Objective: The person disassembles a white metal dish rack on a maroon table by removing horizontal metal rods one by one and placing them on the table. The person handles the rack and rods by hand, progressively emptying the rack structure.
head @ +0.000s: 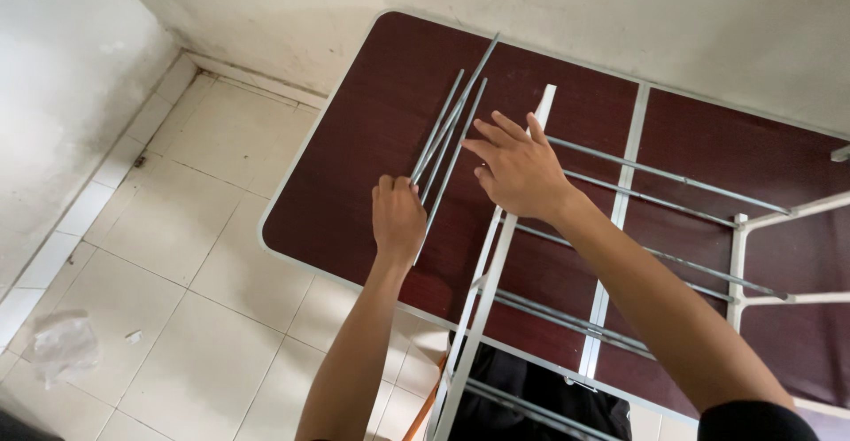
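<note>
My left hand [397,218] is closed around the near ends of several thin grey metal rods [453,125] that lie fanned out on the dark red folding table [354,140]. My right hand [515,168] hovers with fingers spread just right of the rods, over the white side bar [496,255] of a metal rack frame. That rack lies across the table, with grey cross rods [664,175] running off to the right.
The table stands against a white wall, its left and near edges over a pale tiled floor [204,255]. A crumpled white bag [64,345] lies on the floor at lower left. A dark object [531,388] sits below the rack's near end.
</note>
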